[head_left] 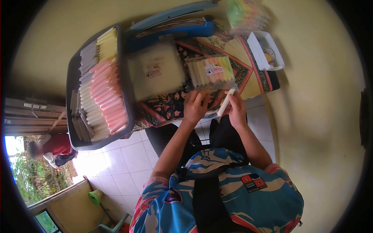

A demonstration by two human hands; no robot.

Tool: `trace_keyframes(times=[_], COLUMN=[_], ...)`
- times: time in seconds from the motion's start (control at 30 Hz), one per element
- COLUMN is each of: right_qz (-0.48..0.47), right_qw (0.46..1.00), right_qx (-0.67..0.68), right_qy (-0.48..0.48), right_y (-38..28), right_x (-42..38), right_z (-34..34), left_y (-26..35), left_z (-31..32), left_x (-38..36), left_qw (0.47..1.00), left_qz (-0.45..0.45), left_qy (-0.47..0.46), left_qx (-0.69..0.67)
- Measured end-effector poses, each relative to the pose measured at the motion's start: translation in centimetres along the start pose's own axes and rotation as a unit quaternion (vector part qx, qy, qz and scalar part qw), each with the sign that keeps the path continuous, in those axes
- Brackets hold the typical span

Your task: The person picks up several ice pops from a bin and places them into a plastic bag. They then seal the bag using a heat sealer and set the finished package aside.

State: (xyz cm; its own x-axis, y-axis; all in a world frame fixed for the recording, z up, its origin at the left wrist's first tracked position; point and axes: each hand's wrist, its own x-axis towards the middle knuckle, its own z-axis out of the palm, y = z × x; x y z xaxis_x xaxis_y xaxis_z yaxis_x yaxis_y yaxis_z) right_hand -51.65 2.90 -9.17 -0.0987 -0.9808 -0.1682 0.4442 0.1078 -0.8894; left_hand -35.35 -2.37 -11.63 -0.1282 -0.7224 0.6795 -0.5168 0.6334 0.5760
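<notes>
My right hand [237, 110] holds a pale stick-shaped packet [226, 102] near the edge of a patterned cloth table [167, 108]. My left hand [195, 105] rests on the cloth just below a clear bag of coloured sticks [211, 70], touching its lower edge. A second, larger clear bag with a label [155, 72] lies to the left of that one. At the far left stands a dark tray [74, 85] packed with several pink, white and yellow sticks [103, 89].
A blue heat sealer [171, 27] sits at the back of the table. A white tub [266, 50] stands at the right, with another blurred bag of sticks [244, 13] above it. A person in red [54, 145] crouches by the doorway at left. White floor tiles lie below.
</notes>
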Motion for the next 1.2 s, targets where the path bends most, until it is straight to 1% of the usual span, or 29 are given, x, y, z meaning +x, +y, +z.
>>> trace_keyframes(times=[0.03,0.07,0.17,0.27,0.3,0.4,0.5,0.6,0.7,0.8,0.83,0.93,0.97,1.13,1.2], right_qz=[0.041,0.059,0.126,0.127,0.134,0.041,-0.007,-0.043,-0.171,-0.214,-0.207,-0.262,-0.266,-0.268,-0.279], right_qw=[0.999,0.997,0.989,0.983,0.982,0.980,0.949,0.927,0.865,0.853,0.845,0.824,0.818,0.796,0.780], right_qx=[-0.030,-0.034,-0.054,-0.072,-0.052,-0.156,-0.303,-0.366,-0.469,-0.477,-0.493,-0.503,-0.509,-0.542,-0.560], right_qy=[-0.018,-0.022,-0.047,-0.113,-0.120,-0.116,-0.082,-0.074,-0.058,-0.007,-0.010,-0.017,-0.022,-0.031,-0.030], right_y=[-0.2,-0.2,0.0,0.0,-0.1,0.8,0.1,1.1,1.8,2.3,2.7,2.7,2.8,2.5,2.7], right_x=[-0.2,-0.5,-1.3,-1.5,-1.6,-1.7,-1.3,0.1,1.7,3.0,3.4,3.8,3.9,4.0,4.3], right_z=[-0.4,-0.4,-0.6,-0.6,-0.4,-0.1,1.4,1.7,2.2,3.1,2.9,3.3,3.1,2.8,2.7], left_y=[-0.1,-0.1,-0.4,-0.4,-0.5,-0.8,-0.7,-0.7,-1.1,-1.0,-0.9,-0.6,-0.6,-0.5,-0.5], left_z=[0.0,0.1,0.3,0.3,0.3,0.5,0.5,0.4,0.6,0.5,0.4,0.3,0.3,0.2,0.3], left_x=[-0.1,-0.1,-0.2,-0.1,-0.3,-0.6,-0.6,-0.6,-0.8,-0.6,-0.5,-0.8,-0.8,-0.7,-0.7], left_qw=[1.000,1.000,1.000,1.000,1.000,0.999,0.999,0.999,0.999,0.999,0.999,0.998,0.998,0.998,0.998], left_qz=[-0.010,-0.021,-0.004,-0.011,-0.018,-0.029,-0.032,-0.034,-0.028,-0.020,-0.019,-0.040,-0.051,-0.046,-0.039], left_qy=[-0.004,-0.009,-0.004,0.004,0.002,0.000,-0.001,0.005,0.026,0.034,0.032,0.015,0.008,0.007,0.011], left_qx=[0.004,0.009,0.004,-0.016,-0.021,-0.031,-0.029,-0.032,-0.039,-0.036,-0.031,-0.034,-0.039,-0.040,-0.039])
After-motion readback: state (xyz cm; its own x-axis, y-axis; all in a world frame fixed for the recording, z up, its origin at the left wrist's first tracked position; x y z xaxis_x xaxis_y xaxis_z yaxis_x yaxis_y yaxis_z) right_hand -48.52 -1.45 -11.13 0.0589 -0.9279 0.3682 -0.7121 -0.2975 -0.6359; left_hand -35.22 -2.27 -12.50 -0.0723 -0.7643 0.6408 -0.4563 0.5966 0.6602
